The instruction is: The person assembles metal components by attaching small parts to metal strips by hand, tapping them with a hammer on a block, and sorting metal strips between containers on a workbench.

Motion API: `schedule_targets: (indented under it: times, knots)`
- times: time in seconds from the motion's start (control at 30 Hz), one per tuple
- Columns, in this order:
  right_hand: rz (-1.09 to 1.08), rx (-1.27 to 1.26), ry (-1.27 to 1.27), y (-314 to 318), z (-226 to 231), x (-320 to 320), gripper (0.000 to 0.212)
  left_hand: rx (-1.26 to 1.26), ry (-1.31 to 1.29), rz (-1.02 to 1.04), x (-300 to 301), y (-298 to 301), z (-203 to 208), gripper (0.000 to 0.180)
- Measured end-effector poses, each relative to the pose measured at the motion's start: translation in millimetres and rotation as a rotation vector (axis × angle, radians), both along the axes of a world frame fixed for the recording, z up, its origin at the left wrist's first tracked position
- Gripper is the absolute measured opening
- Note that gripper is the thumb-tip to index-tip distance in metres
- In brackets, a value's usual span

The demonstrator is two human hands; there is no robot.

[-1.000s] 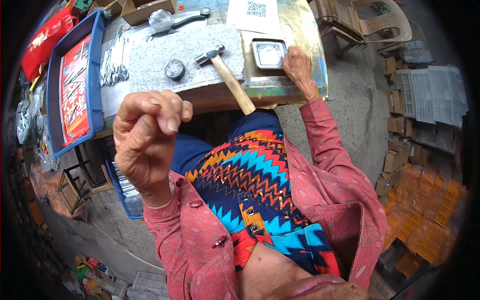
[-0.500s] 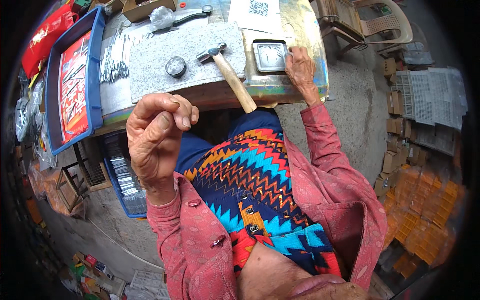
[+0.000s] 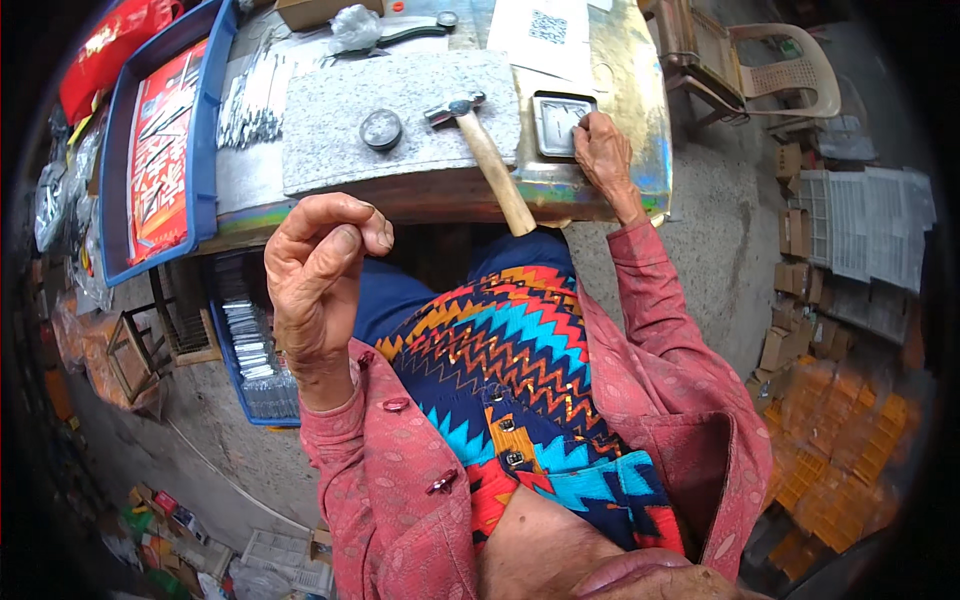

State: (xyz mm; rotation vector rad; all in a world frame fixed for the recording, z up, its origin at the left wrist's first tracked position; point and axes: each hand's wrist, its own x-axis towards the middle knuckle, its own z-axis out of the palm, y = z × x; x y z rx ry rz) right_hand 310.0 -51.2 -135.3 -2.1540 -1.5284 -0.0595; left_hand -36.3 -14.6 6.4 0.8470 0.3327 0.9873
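Note:
My left hand (image 3: 322, 275) is raised in front of the table edge, its thumb and bent fingers drawn into a pinch. Whether something small is between those fingertips cannot be made out. At the right, my right hand (image 3: 605, 158) has its curled fingertips at the right side of a small square metal tray (image 3: 545, 148), where small thin pieces lie; anything they pinch is hidden. Between the hands a ball-peen hammer (image 3: 490, 160) with a wooden handle rests on a grey stone slab (image 3: 330, 125), its handle jutting past the table edge. Left of its head sits a round dark-rimmed tin (image 3: 381, 130).
Thin metal parts (image 3: 250, 112) lie in a pile left of the slab, beside a blue tray (image 3: 204, 150) with a red sheet and more parts. Black-handled pliers or a similar tool (image 3: 415, 36) lie behind. A chair (image 3: 790, 75) stands at the right.
The table and its things appear shifted slightly right and down in the picture. My right hand has come further over the square tray's right side. My left hand keeps its pinched shape.

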Motion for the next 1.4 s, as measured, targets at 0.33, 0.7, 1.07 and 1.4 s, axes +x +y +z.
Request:
schedule_targets:
  times: [0.33,0.7,1.07,1.4]
  knots:
    - [0.167,0.013,-0.274,0.8,-15.2,10.6,0.006,0.203,0.526,0.516,-64.2,31.3,4.7,0.016]
    - [0.304,0.122,-0.395,-7.9,-45.7,48.3,0.034,0.393,1.147,1.19,-182.8,125.7,-35.0,0.018]
    - [0.254,0.042,-0.195,-0.8,12.5,-0.7,0.009,0.604,1.557,0.831,-196.8,222.7,-51.0,0.028]
    - [0.172,-0.055,-0.099,-0.3,24.4,-15.4,0.005,0.941,1.849,0.655,-165.9,331.2,-82.9,0.044]
